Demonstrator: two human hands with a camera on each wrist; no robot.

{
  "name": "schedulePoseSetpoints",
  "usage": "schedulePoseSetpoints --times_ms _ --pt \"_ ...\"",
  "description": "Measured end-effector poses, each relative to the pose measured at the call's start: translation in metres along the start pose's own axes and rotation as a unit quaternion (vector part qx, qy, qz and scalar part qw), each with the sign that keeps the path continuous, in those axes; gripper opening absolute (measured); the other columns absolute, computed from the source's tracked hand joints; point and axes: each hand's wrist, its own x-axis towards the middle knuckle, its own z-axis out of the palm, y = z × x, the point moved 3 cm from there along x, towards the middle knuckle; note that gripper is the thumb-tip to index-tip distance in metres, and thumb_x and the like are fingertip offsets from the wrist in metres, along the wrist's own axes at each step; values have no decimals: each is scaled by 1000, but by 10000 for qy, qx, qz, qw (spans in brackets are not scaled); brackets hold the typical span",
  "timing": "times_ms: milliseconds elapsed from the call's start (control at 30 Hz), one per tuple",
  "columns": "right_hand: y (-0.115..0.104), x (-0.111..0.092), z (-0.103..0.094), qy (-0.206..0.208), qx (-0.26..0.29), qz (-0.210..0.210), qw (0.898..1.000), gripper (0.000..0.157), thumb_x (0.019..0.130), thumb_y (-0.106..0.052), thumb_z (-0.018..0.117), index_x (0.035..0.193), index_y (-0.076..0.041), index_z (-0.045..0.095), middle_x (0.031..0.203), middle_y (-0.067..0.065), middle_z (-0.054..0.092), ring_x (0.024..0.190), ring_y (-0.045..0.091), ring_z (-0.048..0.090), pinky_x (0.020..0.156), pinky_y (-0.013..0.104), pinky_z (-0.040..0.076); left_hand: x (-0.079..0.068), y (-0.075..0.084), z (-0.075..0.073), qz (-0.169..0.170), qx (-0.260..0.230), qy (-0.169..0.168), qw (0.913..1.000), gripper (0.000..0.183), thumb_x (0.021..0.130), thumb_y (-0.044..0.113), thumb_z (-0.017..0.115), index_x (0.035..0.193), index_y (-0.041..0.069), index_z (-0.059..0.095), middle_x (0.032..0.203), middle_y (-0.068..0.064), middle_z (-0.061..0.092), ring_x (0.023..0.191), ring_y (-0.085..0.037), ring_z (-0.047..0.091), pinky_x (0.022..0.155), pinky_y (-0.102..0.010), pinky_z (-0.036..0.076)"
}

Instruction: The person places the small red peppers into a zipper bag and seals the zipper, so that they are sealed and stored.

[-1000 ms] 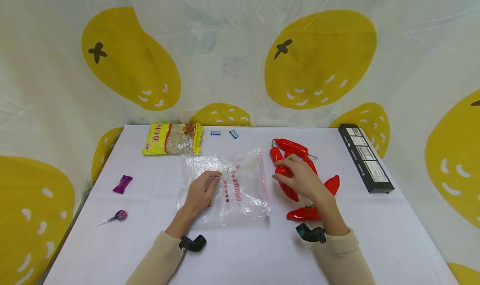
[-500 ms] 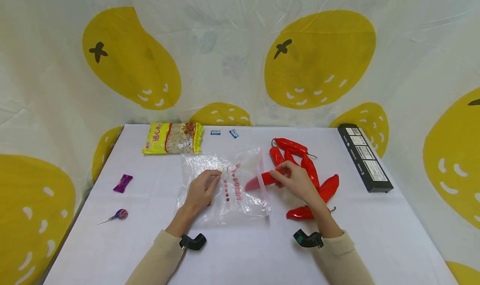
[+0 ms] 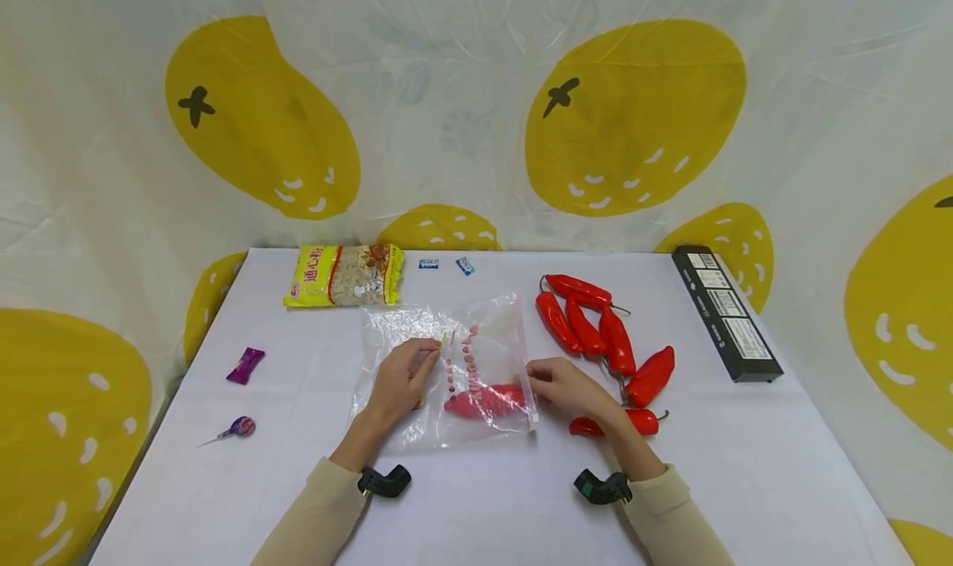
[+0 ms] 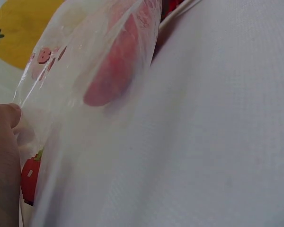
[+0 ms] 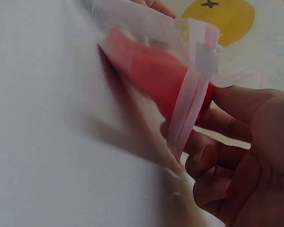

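Observation:
A clear zip bag point(image 3: 387, 326) with pink printing lies on the table, its pink zip edge point(image 3: 522, 338) to the right. My left hand point(image 3: 398, 377) pinches the bag's upper film; a small red printed shape point(image 4: 31, 177) shows beside it in the left wrist view. One red chili pepper point(image 3: 484, 401) lies mostly inside the bag, pointing left. At the bag's mouth my right hand point(image 3: 569, 386) holds that pepper's outer end between thumb and fingers, as the right wrist view shows. Right of the bag lie several more red chili peppers point(image 3: 616, 342).
A yellow food packet point(image 3: 344, 275) stands behind the bag, beside two small blue-and-white packets point(image 3: 428, 264). To the left lie a purple wrapped candy point(image 3: 245, 366) and a lollipop point(image 3: 241, 426). A long black box point(image 3: 725, 314) is at the right.
My right hand has taken a chili pepper from the pile and moved it left through the bag's mouth, then nearer to me. The left hand has stayed in place.

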Motion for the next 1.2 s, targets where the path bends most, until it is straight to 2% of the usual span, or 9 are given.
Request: schedulePoseSetpoints --times_ms 200,367,467,567,667,800,933,1067,1200 --pt "-1 3 7 -509 182 -517 9972 21 89 -34 62 108 -26 68 97 -7 70 88 11 60 82 19 52 0 2 1 189 211 43 9996 14 91 21 61 103 16 64 106 1 69 104 -17 62 94 -34 46" --pt "-4 4 10 -958 96 -1035 9900 18 90 -25 62 106 -21 69 95 -4 70 85 11 59 79 20 53 0 4 -1 371 292 90 9988 13 89 19 63 101 15 65 105 0 69 103 -18 63 93 -34 46" --pt "-5 4 8 -889 -33 -928 9917 19 91 -26 61 108 -23 69 98 -6 69 87 11 58 79 19 53 -1 4 -1 362 311 59 9988 14 89 20 63 102 15 64 105 1 69 104 -17 62 94 -32 46" --pt "-5 5 -1 -494 -342 -532 9968 19 90 -29 61 108 -30 67 97 -10 67 89 12 58 78 20 52 -1 4 -1 331 301 48 9990 14 89 21 62 102 16 64 106 1 69 104 -16 62 95 -31 46" --pt "-6 7 -15 45 -575 -313 9978 19 89 -28 63 108 -29 66 93 -7 66 85 13 57 73 21 52 0 3 0 304 284 43 9991 13 90 21 62 102 16 65 107 1 69 104 -16 62 95 -31 46" --pt "-13 12 -41 869 -900 -513 9908 25 86 -25 67 111 -19 66 94 -2 67 83 15 58 71 25 53 0 3 0 264 276 28 9993 14 90 22 62 102 15 65 107 1 69 105 -16 62 96 -31 46" --pt "-19 25 -66 1573 -1345 -345 9777 35 85 -31 68 115 -15 64 94 -2 64 85 16 55 73 27 51 0 3 -1 240 301 32 9993 14 90 23 62 102 16 65 107 2 69 105 -16 62 95 -32 46" --pt "-18 42 -84 1932 -1742 11 9656 44 84 -37 67 118 -11 61 96 4 63 89 20 55 76 34 52 -2 2 0 201 312 26 9993 14 90 23 62 102 17 65 107 2 69 105 -16 62 95 -32 46" --pt "-11 60 -94 1970 -1998 395 9590 50 84 -38 64 123 -6 57 107 10 61 98 25 54 85 43 52 -2 2 2 208 300 36 9993 14 90 24 62 102 18 65 107 2 68 105 -16 61 96 -32 46"
